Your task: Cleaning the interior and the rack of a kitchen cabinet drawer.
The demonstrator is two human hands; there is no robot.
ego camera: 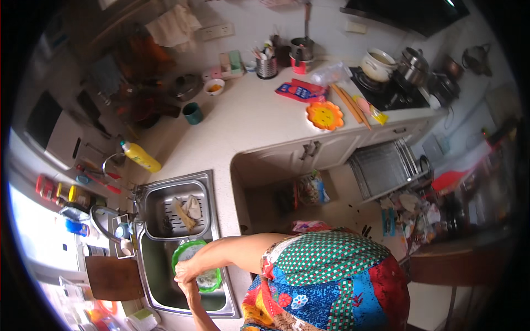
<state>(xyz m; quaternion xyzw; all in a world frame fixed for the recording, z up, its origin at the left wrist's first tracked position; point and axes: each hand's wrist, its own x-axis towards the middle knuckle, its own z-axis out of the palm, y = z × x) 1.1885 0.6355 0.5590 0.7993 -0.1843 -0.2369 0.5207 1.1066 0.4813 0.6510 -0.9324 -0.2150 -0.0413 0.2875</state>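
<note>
My right hand (186,271) and my left hand (188,286) meet over the left rim of a green scalloped plastic basin (176,254). Their fingers are bent and close together; whether anything is between them cannot be made out. The basin sits in the larger compartment of a steel double sink (155,275) and holds water with whitish suds or something pale in it. A beige cloth (192,207) and a yellowish strip (184,216) lie on the slotted tray of the smaller compartment.
Beside the sink are a faucet (134,217), a brown wooden board (114,278) and a yellow detergent bottle (141,156). On the counter stand a green cup (192,113), a small bowl (214,87) and an orange flower-shaped dish (325,116). A white pot (377,66) rests on the stove.
</note>
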